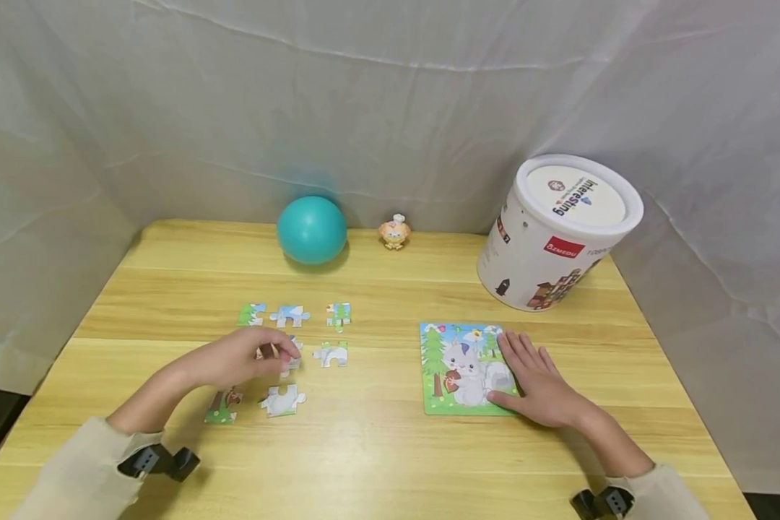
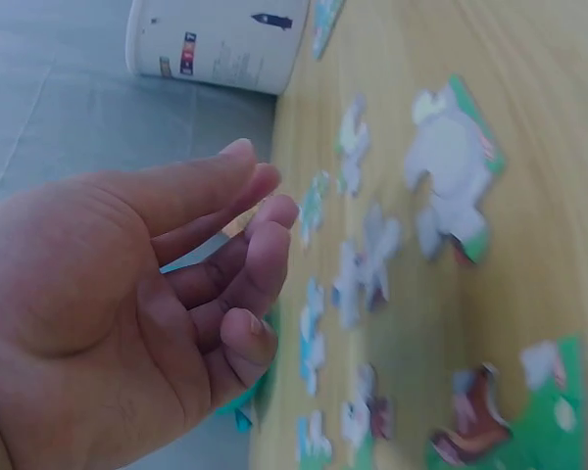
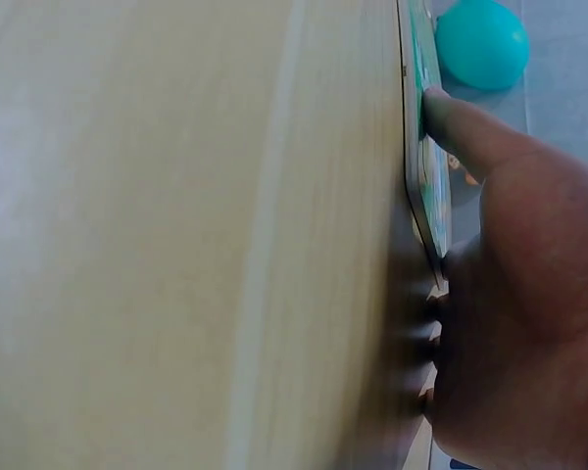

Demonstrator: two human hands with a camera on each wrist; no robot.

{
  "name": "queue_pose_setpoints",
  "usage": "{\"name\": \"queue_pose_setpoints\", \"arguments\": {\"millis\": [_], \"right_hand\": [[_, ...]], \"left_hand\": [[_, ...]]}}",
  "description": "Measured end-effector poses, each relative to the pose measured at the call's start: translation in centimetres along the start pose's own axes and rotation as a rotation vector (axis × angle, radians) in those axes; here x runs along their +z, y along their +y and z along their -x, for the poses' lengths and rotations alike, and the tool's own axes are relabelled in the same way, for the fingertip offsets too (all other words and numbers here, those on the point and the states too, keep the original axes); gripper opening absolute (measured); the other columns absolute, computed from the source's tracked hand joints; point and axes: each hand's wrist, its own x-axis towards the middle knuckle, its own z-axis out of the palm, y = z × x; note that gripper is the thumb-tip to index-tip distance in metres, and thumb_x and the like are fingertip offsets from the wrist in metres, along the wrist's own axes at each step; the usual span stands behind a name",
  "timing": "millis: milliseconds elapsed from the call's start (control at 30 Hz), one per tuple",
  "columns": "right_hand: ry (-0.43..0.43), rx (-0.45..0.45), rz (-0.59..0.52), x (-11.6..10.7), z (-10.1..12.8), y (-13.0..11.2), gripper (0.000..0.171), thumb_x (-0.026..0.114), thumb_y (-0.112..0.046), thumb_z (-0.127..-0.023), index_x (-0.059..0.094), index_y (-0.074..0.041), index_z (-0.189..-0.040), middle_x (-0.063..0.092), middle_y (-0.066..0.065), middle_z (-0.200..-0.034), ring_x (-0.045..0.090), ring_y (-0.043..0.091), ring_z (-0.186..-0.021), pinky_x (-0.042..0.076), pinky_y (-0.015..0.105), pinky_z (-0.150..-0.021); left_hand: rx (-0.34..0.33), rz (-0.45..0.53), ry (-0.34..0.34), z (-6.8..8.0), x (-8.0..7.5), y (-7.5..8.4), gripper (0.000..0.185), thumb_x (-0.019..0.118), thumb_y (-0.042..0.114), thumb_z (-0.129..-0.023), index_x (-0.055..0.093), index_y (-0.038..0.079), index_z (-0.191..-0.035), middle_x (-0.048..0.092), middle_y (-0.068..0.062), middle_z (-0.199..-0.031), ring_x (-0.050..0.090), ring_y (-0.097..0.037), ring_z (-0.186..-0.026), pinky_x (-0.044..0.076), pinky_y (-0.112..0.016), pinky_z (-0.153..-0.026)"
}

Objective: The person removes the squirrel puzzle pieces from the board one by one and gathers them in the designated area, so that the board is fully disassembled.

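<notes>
Several loose jigsaw puzzle pieces (image 1: 282, 401) lie spread on the table's left half. Just above them hovers my left hand (image 1: 240, 357), its fingers (image 2: 269, 255) loosely bent, with nothing seen between them and the thumb. It partly covers a grey-and-white piece (image 2: 367, 264) in the head view. A green corner piece (image 1: 221, 412) with a brown acorn lies below the wrist. On the right is a square puzzle board (image 1: 432, 404) picturing a grey squirrel with an acorn. My right hand (image 1: 539, 383) rests with straight fingers over its right edge, thumb on the picture.
A teal ball (image 1: 312, 230) sits at the back of the wooden table (image 1: 377, 462), with a small orange figurine (image 1: 394, 232) in a white hat to its right. A large white lidded bucket (image 1: 552, 235) stands at the back right. Grey cloth (image 1: 390, 108) hangs behind and at the sides.
</notes>
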Motion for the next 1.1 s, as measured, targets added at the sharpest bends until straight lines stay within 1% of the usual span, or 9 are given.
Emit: {"name": "queue_pose_setpoints", "arguments": {"millis": [100, 233, 367, 500, 700, 800, 967, 1033, 1100], "right_hand": [[0.009, -0.015, -0.014, -0.1, 0.0, 0.1, 0.101, 0.066, -0.054, -0.095, 0.013, -0.001, -0.162, 0.007, 0.025, -0.167, 0.001, 0.047, -0.153, 0.000, 0.067, -0.118], [0.021, -0.046, -0.059, -0.4, 0.2, 0.7, 0.098, 0.068, -0.050, -0.095, 0.017, 0.000, -0.161, 0.010, 0.028, -0.166, 0.004, 0.049, -0.152, 0.004, 0.068, -0.118], [0.027, -0.047, -0.121, -0.9, 0.6, 1.5, 0.096, 0.072, -0.047, -0.093, 0.020, -0.002, -0.161, 0.011, 0.028, -0.166, 0.006, 0.049, -0.152, 0.010, 0.069, -0.117], [0.006, -0.038, -0.169, -1.2, 1.0, 2.1, 0.098, 0.075, -0.047, -0.091, 0.020, -0.007, -0.163, 0.007, 0.025, -0.167, 0.004, 0.048, -0.152, 0.014, 0.071, -0.114], [-0.032, -0.074, -0.197, -1.3, 1.2, 2.7, 0.105, 0.079, -0.047, -0.086, 0.019, -0.009, -0.163, 0.004, 0.023, -0.168, -0.002, 0.046, -0.153, 0.011, 0.073, -0.113], [-0.043, -0.086, -0.179, -0.9, 1.1, 2.8, 0.110, 0.080, -0.050, -0.084, 0.016, -0.009, -0.163, 0.001, 0.023, -0.168, -0.004, 0.045, -0.153, 0.007, 0.070, -0.116], [-0.029, -0.100, -0.178, -0.5, 1.0, 2.9, 0.112, 0.081, -0.050, -0.083, 0.014, -0.009, -0.164, 0.000, 0.023, -0.168, -0.005, 0.045, -0.153, -0.005, 0.048, -0.123], [-0.028, -0.101, -0.184, -0.4, 1.0, 2.9, 0.112, 0.081, -0.049, -0.084, 0.014, -0.010, -0.164, 0.000, 0.023, -0.168, -0.006, 0.045, -0.153, -0.007, 0.045, -0.123], [-0.032, -0.101, -0.188, -0.4, 1.0, 2.9, 0.111, 0.081, -0.048, -0.084, 0.014, -0.010, -0.164, 0.000, 0.024, -0.168, -0.007, 0.045, -0.153, -0.006, 0.051, -0.123]], "left_hand": [[0.010, -0.022, 0.019, -0.9, 0.0, 0.7, 0.019, 0.065, 0.014, -0.101, 0.069, 0.004, -0.117, 0.067, -0.001, -0.106, 0.058, -0.013, -0.089, 0.052, -0.027, -0.072], [0.045, -0.053, 0.020, -2.8, 0.4, 1.5, 0.020, 0.066, 0.013, -0.101, 0.069, 0.005, -0.118, 0.067, 0.001, -0.103, 0.057, -0.013, -0.086, 0.052, -0.028, -0.071], [0.075, -0.046, -0.010, -4.9, 1.1, 2.6, 0.022, 0.065, 0.010, -0.100, 0.068, 0.003, -0.121, 0.070, -0.006, -0.111, 0.063, -0.015, -0.087, 0.054, -0.028, -0.074], [0.112, -0.027, -0.038, -6.9, 2.2, 4.1, 0.023, 0.065, 0.011, -0.100, 0.068, 0.002, -0.121, 0.069, -0.010, -0.117, 0.066, -0.016, -0.094, 0.054, -0.029, -0.079], [0.191, -0.042, -0.084, -10.4, 4.6, 6.6, 0.027, 0.065, 0.013, -0.101, 0.066, 0.001, -0.125, 0.067, -0.012, -0.123, 0.064, -0.015, -0.104, 0.053, -0.030, -0.090], [0.214, -0.039, -0.104, -12.2, 6.2, 7.7, 0.030, 0.065, 0.013, -0.100, 0.065, 0.000, -0.127, 0.066, -0.013, -0.126, 0.064, -0.015, -0.105, 0.052, -0.030, -0.093], [0.218, -0.017, -0.123, -14.8, 8.6, 9.0, 0.037, 0.068, 0.011, -0.099, 0.062, -0.002, -0.133, 0.063, -0.014, -0.130, 0.063, -0.009, -0.098, 0.051, -0.024, -0.091], [0.217, -0.008, -0.132, -15.7, 9.4, 9.3, 0.040, 0.068, 0.011, -0.099, 0.059, -0.003, -0.135, 0.064, -0.013, -0.128, 0.064, -0.005, -0.093, 0.050, -0.024, -0.092], [0.215, 0.007, -0.145, -16.5, 10.2, 9.6, 0.044, 0.067, 0.012, -0.100, 0.056, -0.003, -0.139, 0.070, -0.011, -0.119, 0.068, -0.005, -0.086, 0.049, -0.025, -0.096]]}}
